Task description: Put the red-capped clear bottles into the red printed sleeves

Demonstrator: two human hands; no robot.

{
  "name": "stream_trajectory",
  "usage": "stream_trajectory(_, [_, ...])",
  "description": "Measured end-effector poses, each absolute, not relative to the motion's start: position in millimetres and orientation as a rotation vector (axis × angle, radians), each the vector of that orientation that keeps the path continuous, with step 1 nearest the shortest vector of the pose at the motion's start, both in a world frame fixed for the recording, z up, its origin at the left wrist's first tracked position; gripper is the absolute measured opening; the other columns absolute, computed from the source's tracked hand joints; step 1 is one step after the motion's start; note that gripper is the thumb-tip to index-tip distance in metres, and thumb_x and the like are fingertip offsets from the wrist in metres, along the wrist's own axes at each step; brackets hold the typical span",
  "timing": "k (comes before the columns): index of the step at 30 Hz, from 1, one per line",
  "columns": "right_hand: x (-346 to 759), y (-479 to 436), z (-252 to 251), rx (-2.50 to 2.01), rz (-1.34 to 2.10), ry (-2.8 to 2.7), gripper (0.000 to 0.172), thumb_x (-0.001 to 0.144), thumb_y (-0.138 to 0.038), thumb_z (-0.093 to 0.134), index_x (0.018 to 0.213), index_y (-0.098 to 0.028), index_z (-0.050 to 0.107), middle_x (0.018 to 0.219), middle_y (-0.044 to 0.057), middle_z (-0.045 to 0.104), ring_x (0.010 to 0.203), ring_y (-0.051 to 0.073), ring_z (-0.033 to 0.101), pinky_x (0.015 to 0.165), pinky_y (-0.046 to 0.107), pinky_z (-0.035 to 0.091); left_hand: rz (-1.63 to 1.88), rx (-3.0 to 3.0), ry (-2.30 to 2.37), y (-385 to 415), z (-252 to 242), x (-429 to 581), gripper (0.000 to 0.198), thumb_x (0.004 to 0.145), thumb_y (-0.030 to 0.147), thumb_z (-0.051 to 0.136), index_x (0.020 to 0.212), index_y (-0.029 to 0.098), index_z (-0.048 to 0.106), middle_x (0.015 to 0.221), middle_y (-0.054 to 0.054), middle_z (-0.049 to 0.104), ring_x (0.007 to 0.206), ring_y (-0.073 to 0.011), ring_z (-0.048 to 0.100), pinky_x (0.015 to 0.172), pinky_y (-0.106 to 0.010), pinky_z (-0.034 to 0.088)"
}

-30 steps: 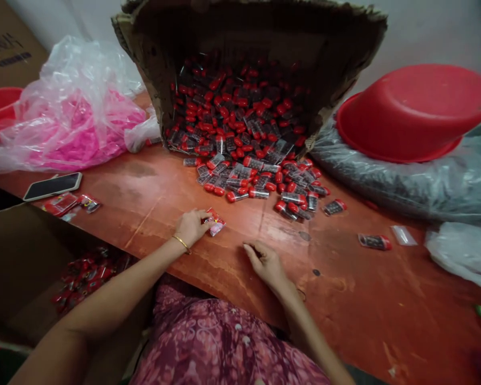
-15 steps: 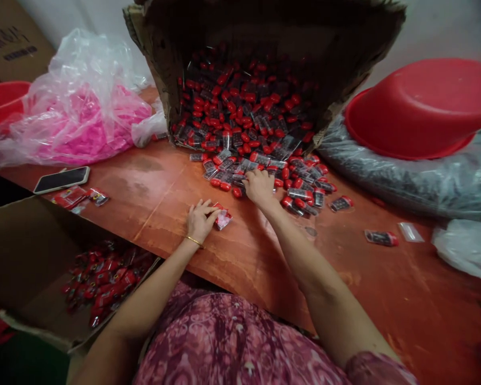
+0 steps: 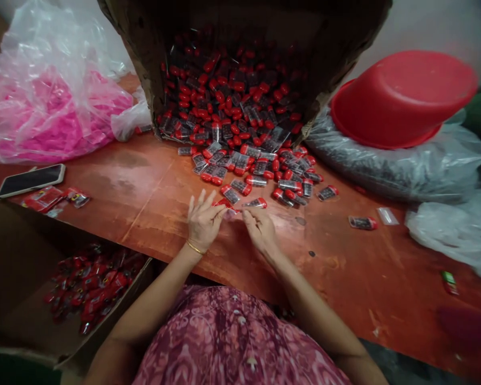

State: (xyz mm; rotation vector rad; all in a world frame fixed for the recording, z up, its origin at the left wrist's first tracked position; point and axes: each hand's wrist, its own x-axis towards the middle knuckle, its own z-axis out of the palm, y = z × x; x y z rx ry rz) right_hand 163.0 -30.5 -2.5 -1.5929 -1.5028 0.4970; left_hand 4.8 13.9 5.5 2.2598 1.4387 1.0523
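Left hand point(image 3: 202, 223): open, thumb at clear packet point(image 3: 229, 213) | right hand point(image 3: 260, 231): narrow pinch on packet | tipped carton point(image 3: 136, 53): many red-capped tubes point(image 3: 228, 101) remain | lower box point(image 3: 16, 299): smaller pile

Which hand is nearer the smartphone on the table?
Left hand: to the right of the smartphone. Right hand: farther right, beyond the left hand.

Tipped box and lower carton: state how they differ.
The tipped cardboard box lies on its side on the table, mouth toward the person, while the lower carton sits below the table edge, open upward. The box holds a dense heap of clear tubes with red caps, spilling out; the carton holds a smaller pile of red packets. Both are brown cardboard.
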Motion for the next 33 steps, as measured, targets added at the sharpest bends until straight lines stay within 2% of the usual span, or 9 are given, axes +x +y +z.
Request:
stream_trajectory(4, [136.1, -22.8, -3.0, -1.369, 0.979, -1.071, 0.031, 0.08, -0.046, 0.052, 0.077, -0.019, 0.066, 0.07, 0.001, 0.066, 0.068, 0.016, 0.058, 0.066, 0.029, 0.047, 1.086, 2.191, 1.374, 6.9, 12.2, 9.8, 0.018, 0.081, 0.034, 0.055, 0.088, 0.025, 0.07, 0.122, -0.007, 0.061, 0.125, -0.0261, 0.045, 0.109, -0.051, 0.021])
stream_trajectory(7, [128.0, -22.5, -8.7, -1.287, 1.035, -0.835, 0.025, 0.073, -0.042, 0.06, 0.081, -0.019, 0.064, 0.075, 0.001, 0.068, 0.069, 0.015, 0.06, 0.069, 0.029, 0.049, 1.138, 1.789, 1.356, 1.1, 13.1, 8.5, 0.035, 0.079, 0.037, 0.058, 0.11, 0.021, 0.062, 0.123, -0.011, 0.059, 0.12, -0.0246, 0.05, 0.103, -0.042, 0.035])
stream_trajectory(9, [125.0, -26.0, -10.7, -1.258, 1.033, -0.754, 0.023, 0.072, -0.039, 0.062, 0.084, -0.019, 0.063, 0.079, 0.001, 0.068, 0.07, 0.014, 0.06, 0.07, 0.029, 0.05, 1.07, 1.448, 1.292, -3.4, 11.9, 8.4, 0.045, 0.077, 0.039, 0.059, 0.117, 0.018, 0.057, 0.115, -0.012, 0.063, 0.107, -0.0221, 0.059, 0.091, -0.034, 0.046])
stream_trajectory(12, [121.0, -31.9, -9.0, -1.245, 1.015, -0.759, 0.02, 0.072, -0.037, 0.062, 0.083, -0.02, 0.062, 0.08, 0.002, 0.068, 0.072, 0.015, 0.061, 0.072, 0.029, 0.051, 0.91, 1.271, 1.182, -10.1, 9.1, 9.9, 0.035, 0.074, 0.04, 0.061, 0.098, 0.015, 0.065, 0.087, -0.007, 0.069, 0.078, -0.0163, 0.064, 0.071, -0.026, 0.049])
stream_trajectory(16, [119.4, -36.0, -6.5, -1.281, 1.06, -0.801, 0.022, 0.072, -0.04, 0.062, 0.076, -0.019, 0.061, 0.073, 0.001, 0.066, 0.067, 0.014, 0.059, 0.069, 0.028, 0.05, 0.948, 1.342, 1.296, -13.7, 6.6, 11.1, 0.025, 0.073, 0.039, 0.061, 0.067, 0.016, 0.068, 0.059, 0.001, 0.061, 0.055, -0.011, 0.051, 0.055, -0.022, 0.04])
stream_trajectory(21, [122.1, -40.5, -8.9, -1.354, 1.079, -0.874, 0.029, 0.075, -0.047, 0.056, 0.068, -0.019, 0.056, 0.058, -0.004, 0.054, 0.052, 0.01, 0.046, 0.051, 0.022, 0.041, 0.94, 1.316, 1.295, -12.2, 7.9, 14.5, 0.024, 0.069, 0.037, 0.064, 0.056, 0.017, 0.065, 0.05, 0.002, 0.058, 0.051, -0.0107, 0.048, 0.051, -0.022, 0.037])
stream_trajectory(25, [125.7, -43.6, -10.4, -1.452, 0.889, -1.048, 0.034, 0.083, -0.046, 0.045, 0.062, -0.02, 0.048, 0.054, -0.004, 0.045, 0.051, 0.009, 0.041, 0.05, 0.022, 0.036, 0.915, 1.103, 1.224, -12.5, 8.5, 20.3, 0.025, 0.061, 0.04, 0.07, 0.057, 0.015, 0.066, 0.055, 0.001, 0.061, 0.053, -0.0095, 0.05, 0.053, -0.02, 0.04])
stream_trajectory(30, [143.9, -40.3, -8.5, -1.499, 0.811, -1.355, 0.03, 0.087, -0.041, 0.04, 0.068, -0.02, 0.051, 0.059, -0.003, 0.049, 0.054, 0.011, 0.045, 0.052, 0.023, 0.036, 0.794, 0.753, 1.125, -9.5, 12.1, 17.4, 0.039, 0.052, 0.046, 0.076, 0.075, 0.016, 0.069, 0.072, -0.002, 0.067, 0.064, -0.0107, 0.059, 0.058, -0.021, 0.048])
stream_trajectory(33, [157.3, -28.9, -3.5, -1.712, 0.634, -1.53, 0.032, 0.09, -0.04, 0.033, 0.081, -0.02, 0.056, 0.07, 0.002, 0.058, 0.064, 0.015, 0.052, 0.059, 0.025, 0.038, 0.819, 0.724, 1.159, -5.6, 15.4, 15.9, 0.038, 0.05, 0.043, 0.078, 0.074, 0.015, 0.069, 0.072, -0.001, 0.068, 0.062, -0.0096, 0.059, 0.054, -0.019, 0.047])
